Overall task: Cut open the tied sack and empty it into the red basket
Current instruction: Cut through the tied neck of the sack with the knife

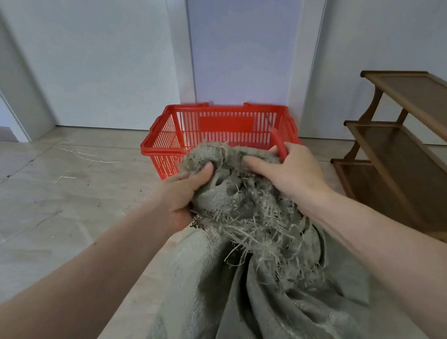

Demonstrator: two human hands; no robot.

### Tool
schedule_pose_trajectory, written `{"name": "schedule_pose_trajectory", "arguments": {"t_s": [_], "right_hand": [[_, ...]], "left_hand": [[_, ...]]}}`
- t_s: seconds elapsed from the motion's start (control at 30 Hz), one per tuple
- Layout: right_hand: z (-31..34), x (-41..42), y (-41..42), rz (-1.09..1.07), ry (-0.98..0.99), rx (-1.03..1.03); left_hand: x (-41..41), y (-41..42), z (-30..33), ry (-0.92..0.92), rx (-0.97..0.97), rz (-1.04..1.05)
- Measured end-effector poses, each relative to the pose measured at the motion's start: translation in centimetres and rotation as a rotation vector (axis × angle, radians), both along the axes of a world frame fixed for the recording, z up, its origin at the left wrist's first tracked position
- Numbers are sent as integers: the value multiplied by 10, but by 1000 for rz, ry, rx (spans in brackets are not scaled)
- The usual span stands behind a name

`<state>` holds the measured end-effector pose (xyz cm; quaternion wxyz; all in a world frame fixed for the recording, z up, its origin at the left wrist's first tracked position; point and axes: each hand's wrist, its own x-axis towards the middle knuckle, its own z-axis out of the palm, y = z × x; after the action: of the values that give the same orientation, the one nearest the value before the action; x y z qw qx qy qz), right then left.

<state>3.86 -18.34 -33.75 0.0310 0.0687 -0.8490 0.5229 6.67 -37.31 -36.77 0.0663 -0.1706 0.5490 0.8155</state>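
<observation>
Both hands — left (185, 192), right (290, 172) — gripping bunched sack (240, 202) mouth before red basket (223, 127)

home interior | tiled floor (32, 195) | white doors (233, 36) | wooden shoe rack (417, 149)

The near rim of the red basket (160, 149) is covered by the bunched sack (242, 190). Open floor (32, 195) is left on the left side. The right side is blocked by a wooden shelf (417, 149).

Two bare forearms show, sleeveless to the frame's near edge; left hand (182, 192) and right hand (291, 169) wear no gloves, rings or watch.
</observation>
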Motion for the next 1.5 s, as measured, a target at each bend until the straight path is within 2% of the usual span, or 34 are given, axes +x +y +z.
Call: {"name": "schedule_pose_trajectory", "arguments": {"t_s": [0.1,0.27,0.37,0.43,0.53,0.67,0.7,0.8,0.9,1.07,1.2,1.33,1.43,1.5], "right_hand": [[-4,-7,3,-58,-10,-143],[-6,-10,3,-129,-168,-368],[-16,-8,4,-113,-222,-314],[-20,-6,4,-64,-242,-179],[-12,-7,7,-8,-154,-46],[23,-4,8,62,6,-250],[31,-3,6,89,38,-247],[37,6,-8,216,32,-41],[26,7,-14,147,24,102],[23,-6,-5,21,-86,-286],[22,-8,-5,-51,-173,-432],[20,-6,-2,-80,-206,-489],[13,-4,1,-85,-215,-425],[9,-4,1,-89,-217,-381]], "left_hand": [[2,0,4,75,41,63],[2,10,12,140,49,157],[0,13,18,137,121,253],[1,14,20,150,103,264],[4,16,19,225,-24,250],[5,19,20,317,-143,291],[5,20,20,338,-157,292],[7,28,22,388,-173,270],[6,34,26,422,-173,240],[10,24,29,445,-191,197],[8,13,24,612,-276,70],[5,4,21,644,-339,-26],[5,2,17,612,-459,-112],[7,4,17,540,-455,-135]]}}
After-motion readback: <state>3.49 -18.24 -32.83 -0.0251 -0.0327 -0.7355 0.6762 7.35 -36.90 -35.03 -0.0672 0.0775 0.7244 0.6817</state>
